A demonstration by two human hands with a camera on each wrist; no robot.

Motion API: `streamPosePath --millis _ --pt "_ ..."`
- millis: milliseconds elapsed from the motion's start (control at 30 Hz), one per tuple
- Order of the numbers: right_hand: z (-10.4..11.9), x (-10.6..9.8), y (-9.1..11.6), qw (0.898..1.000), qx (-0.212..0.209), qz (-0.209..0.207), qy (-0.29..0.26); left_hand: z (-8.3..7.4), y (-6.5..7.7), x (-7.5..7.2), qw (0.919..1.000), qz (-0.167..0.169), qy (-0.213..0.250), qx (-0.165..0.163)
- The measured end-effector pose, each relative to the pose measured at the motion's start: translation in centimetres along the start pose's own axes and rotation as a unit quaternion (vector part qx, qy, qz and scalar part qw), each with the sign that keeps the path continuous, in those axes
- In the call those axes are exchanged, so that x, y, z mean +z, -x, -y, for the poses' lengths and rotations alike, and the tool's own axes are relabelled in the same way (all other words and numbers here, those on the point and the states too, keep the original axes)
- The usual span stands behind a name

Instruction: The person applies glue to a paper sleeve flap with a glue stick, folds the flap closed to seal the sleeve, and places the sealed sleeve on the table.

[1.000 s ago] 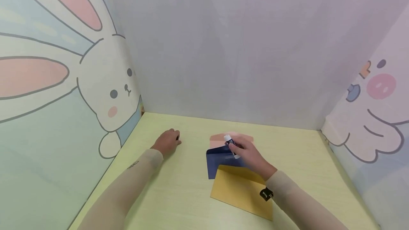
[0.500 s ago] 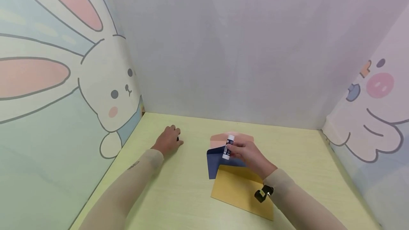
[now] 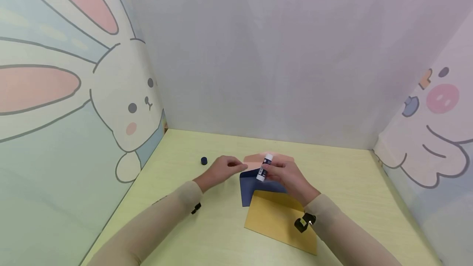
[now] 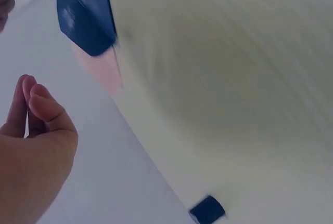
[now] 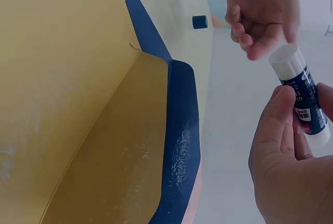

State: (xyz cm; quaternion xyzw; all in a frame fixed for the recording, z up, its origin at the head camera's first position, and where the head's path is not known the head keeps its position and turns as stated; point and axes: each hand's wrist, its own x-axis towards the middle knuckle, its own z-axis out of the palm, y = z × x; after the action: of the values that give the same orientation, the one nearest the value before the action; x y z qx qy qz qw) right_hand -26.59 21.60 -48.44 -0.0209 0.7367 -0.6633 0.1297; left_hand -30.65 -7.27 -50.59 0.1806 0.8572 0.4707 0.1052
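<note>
My right hand [image 3: 290,175] pinches a glue stick [image 5: 304,96], white at both ends with a dark blue label, over the envelopes. Just left of it, my left hand [image 3: 223,171] hovers with loosely bent fingers, thumb near the fingertips, holding nothing. A small dark blue cap [image 3: 204,161] stands on the table behind the left hand. Beneath the right hand lie a navy envelope [image 3: 248,192] and a pink envelope [image 3: 253,161], overlapping, with flaps raised to the back. Whitish smears show on the navy flap [image 5: 182,146] in the right wrist view.
A yellow envelope [image 3: 273,221] overlaps the navy one at the front, its flap folded open. The pale yellow table [image 3: 184,241] is bounded by a grey back wall [image 3: 258,73] and side walls with cartoon animals.
My left hand has left the blue cap standing on the table and moved right, close to the glue stick. The right hand has turned the glue stick so its top now leans right.
</note>
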Motion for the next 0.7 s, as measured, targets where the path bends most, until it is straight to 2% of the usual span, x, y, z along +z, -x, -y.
streamPosePath --millis 167,333,500,700 --pt "0.2 0.2 0.1 1.0 -0.006 0.002 0.005 -1.7 0.9 3.0 0.9984 0.016 0.053 0.012" --pt "0.1 0.3 0.1 1.0 0.0 -0.011 0.005 -2.4 1.3 4.9 0.998 -0.003 0.056 0.03" --pt "0.0 0.4 0.2 1.0 -0.01 -0.005 -0.005 -2.7 1.3 5.7 0.9977 -0.008 0.06 0.031" --pt "0.0 0.1 0.4 1.0 -0.015 -0.004 -0.004 -2.5 0.9 5.7 0.9948 0.032 0.094 0.022"
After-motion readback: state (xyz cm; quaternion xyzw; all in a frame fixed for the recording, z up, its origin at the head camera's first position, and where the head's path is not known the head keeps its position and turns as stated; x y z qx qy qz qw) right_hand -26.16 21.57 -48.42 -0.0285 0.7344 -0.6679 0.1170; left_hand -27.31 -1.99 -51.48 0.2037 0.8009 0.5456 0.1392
